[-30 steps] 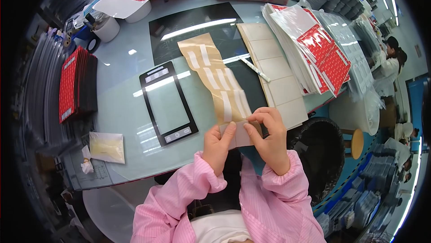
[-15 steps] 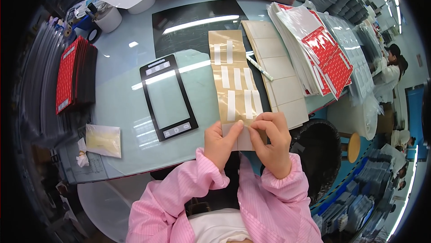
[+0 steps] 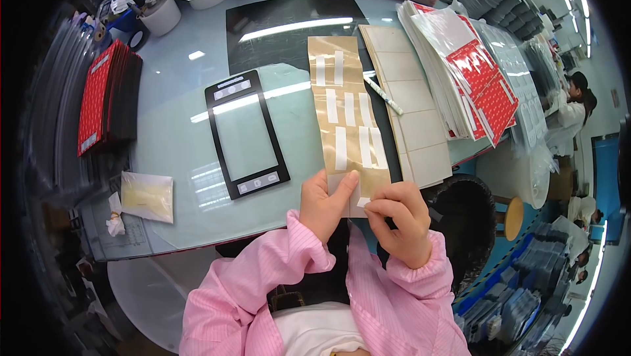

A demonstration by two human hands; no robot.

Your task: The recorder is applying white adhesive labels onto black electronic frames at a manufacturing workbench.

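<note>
Tan backing sheet [image 3: 346,126] now straighter on the table, near end pinched by left hand [image 3: 323,203], right hand [image 3: 398,219] fingers on a white strip [image 3: 363,202].

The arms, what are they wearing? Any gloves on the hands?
Both arms wear long pink sleeves with thin stripes and gathered cuffs at the wrists. The left hand and the right hand are bare: no gloves, and no rings or watch that show.
</note>
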